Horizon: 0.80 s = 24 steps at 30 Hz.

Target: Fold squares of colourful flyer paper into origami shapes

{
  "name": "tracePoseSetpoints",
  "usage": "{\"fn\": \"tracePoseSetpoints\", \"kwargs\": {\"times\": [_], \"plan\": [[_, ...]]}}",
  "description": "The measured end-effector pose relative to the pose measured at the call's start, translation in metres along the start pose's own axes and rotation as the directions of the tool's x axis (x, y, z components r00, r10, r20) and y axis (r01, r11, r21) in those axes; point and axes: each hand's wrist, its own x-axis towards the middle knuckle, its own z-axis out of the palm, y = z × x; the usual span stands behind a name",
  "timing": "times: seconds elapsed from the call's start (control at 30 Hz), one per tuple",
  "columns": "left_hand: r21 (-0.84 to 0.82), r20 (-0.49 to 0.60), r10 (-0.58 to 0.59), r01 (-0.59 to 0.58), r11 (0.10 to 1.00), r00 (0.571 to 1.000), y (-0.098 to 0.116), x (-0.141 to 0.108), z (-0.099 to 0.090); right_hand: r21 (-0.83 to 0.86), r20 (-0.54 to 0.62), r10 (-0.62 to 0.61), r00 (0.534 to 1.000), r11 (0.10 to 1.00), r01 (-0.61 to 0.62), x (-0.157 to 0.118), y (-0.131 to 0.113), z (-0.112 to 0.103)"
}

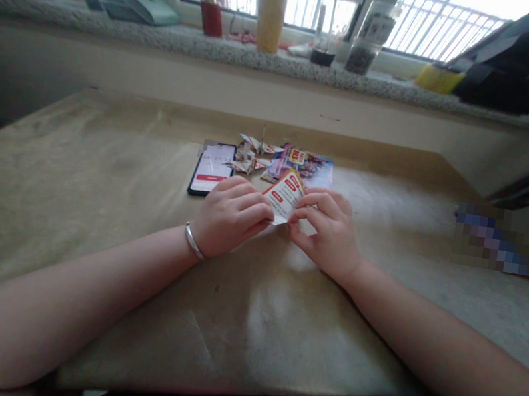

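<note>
Between my hands is a small piece of folded printed paper (284,196), white with red labels and an orange edge, standing roughly corner up. My left hand (232,214), with a silver bracelet at the wrist, grips its lower left edge. The fingertips of my right hand (325,230) pinch its right side near the lower corner. Just behind the paper lie several folded paper cranes (250,156) made of similar printed paper. A stack of colourful printed sheets (317,168) rests behind my right hand. The undersides of my fingers are hidden.
A phone (209,165) with a lit screen lies beyond my left hand. A blurred bluish strip (497,244) lies at the right of the table (130,270). On the stone windowsill (144,35) stand a red bottle (212,15), a yellow cylinder (270,6) and clear containers (369,40).
</note>
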Motion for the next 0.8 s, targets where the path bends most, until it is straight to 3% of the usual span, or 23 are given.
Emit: {"fn": "tracePoseSetpoints", "kwargs": {"times": [0.37, 0.63, 0.8], "plan": [[0.003, 0.020, 0.011, -0.011, 1.000, 1.000, -0.004, -0.002, 0.002, -0.044, 0.043, 0.036, 0.998, 0.998, -0.034, 0.000, 0.001, -0.001], [-0.045, 0.022, -0.126, 0.127, 0.991, 0.992, -0.019, -0.011, 0.006, -0.046, 0.007, 0.078, 0.997, 0.996, -0.078, -0.006, 0.016, -0.001], [-0.086, -0.017, -0.149, 0.147, 0.985, 0.989, -0.021, -0.016, 0.006, 0.032, 0.075, 0.036, 0.997, 0.999, -0.038, -0.007, 0.017, -0.001]]}}
